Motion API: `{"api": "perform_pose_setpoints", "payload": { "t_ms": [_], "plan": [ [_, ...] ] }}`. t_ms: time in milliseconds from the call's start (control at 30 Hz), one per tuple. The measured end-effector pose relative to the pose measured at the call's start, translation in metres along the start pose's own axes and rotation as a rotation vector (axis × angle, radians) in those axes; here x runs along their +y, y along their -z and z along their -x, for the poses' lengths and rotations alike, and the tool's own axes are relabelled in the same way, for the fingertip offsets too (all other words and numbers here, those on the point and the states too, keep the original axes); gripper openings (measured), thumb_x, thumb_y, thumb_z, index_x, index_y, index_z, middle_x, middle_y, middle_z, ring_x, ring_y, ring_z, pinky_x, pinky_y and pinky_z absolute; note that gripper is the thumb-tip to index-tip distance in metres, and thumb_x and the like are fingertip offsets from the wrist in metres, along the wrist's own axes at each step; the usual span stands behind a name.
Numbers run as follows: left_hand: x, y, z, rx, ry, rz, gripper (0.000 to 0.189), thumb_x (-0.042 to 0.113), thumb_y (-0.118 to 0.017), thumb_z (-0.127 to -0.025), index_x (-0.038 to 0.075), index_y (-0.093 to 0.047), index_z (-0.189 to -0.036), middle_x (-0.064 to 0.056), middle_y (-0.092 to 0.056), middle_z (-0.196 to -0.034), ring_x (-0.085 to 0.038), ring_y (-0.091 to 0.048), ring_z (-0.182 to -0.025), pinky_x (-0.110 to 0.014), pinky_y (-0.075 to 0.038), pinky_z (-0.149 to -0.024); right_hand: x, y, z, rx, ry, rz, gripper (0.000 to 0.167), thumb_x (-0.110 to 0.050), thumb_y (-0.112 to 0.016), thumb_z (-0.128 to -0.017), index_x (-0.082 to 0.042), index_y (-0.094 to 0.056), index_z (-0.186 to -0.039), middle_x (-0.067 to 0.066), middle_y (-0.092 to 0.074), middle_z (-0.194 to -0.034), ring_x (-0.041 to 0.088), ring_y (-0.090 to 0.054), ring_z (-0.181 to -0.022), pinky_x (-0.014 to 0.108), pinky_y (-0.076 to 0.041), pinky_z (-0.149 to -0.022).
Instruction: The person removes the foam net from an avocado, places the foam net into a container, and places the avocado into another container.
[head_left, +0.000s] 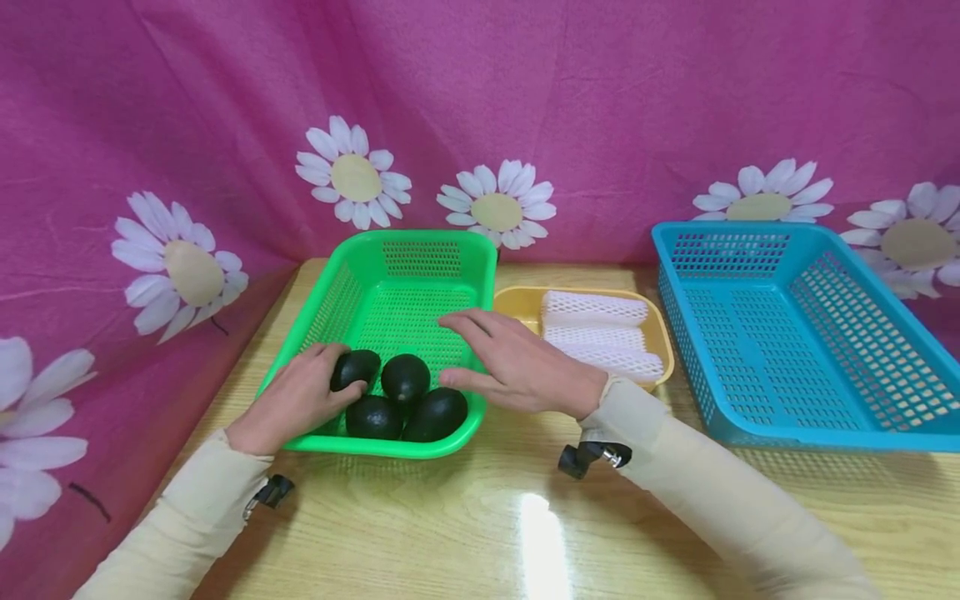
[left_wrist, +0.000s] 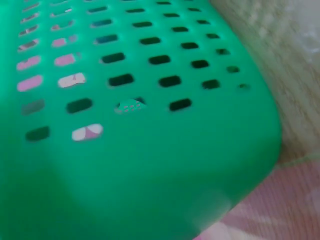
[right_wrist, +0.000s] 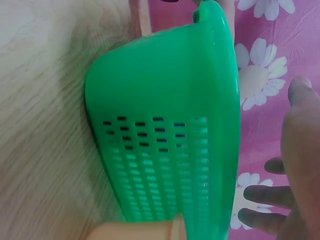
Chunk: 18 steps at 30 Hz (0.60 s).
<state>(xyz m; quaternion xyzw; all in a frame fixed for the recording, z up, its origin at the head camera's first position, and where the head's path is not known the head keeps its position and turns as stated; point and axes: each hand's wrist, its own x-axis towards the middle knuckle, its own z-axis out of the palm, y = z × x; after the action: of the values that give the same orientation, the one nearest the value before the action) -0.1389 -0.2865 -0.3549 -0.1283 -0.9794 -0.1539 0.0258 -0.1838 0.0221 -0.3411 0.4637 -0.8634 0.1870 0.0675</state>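
In the head view several dark avocados lie in the near end of a green basket. My left hand reaches over the basket's left rim and grips the leftmost avocado, thumb on its near side and fingers on its far side. Beside it are a round-looking avocado and two more along the near wall. My right hand hovers above the basket's right rim with fingers extended, holding nothing. The right wrist view shows these spread fingers apart from the basket wall; the left wrist view shows only the basket's outside.
Right of the green basket stands a yellow tray holding white foam net sleeves. Farther right is a blue basket. All stand on a wooden table, with a magenta daisy-printed cloth behind and on the left.
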Motion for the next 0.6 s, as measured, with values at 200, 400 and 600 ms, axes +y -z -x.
{"api": "perform_pose_setpoints", "payload": {
  "t_ms": [200,400,600],
  "plan": [
    [0.002,0.005,-0.001,0.005,-0.004,-0.007,0.056,0.031,-0.069,-0.095,-0.011,-0.059,-0.132,-0.029,-0.064,-0.127,-0.043,-0.062,-0.115,-0.058,-0.054,-0.098,0.007,0.011,0.011,-0.009,-0.053,0.015,0.078,-0.065,-0.044,-0.102,-0.008,-0.039,-0.156,0.008,-0.051,-0.152,0.027,-0.052,-0.141,0.046,-0.042,-0.119],
    [0.008,0.016,0.0,-0.001,-0.003,0.013,0.057,0.031,-0.069,-0.097,-0.009,-0.057,-0.136,-0.029,-0.061,-0.135,-0.045,-0.06,-0.123,-0.059,-0.053,-0.102,0.017,0.029,0.026,-0.012,-0.122,0.063,0.074,-0.058,-0.052,-0.102,-0.008,-0.04,-0.156,0.009,-0.052,-0.152,0.029,-0.053,-0.139,0.046,-0.043,-0.118],
    [0.013,0.035,-0.001,0.148,-0.086,0.009,0.047,0.027,-0.071,-0.095,-0.004,-0.063,-0.13,-0.026,-0.066,-0.13,-0.043,-0.066,-0.115,-0.058,-0.055,-0.095,0.029,0.053,0.047,-0.002,-0.204,0.115,0.071,-0.056,-0.055,-0.102,-0.008,-0.044,-0.153,0.011,-0.054,-0.151,0.031,-0.055,-0.139,0.049,-0.044,-0.117]
  ]
}}
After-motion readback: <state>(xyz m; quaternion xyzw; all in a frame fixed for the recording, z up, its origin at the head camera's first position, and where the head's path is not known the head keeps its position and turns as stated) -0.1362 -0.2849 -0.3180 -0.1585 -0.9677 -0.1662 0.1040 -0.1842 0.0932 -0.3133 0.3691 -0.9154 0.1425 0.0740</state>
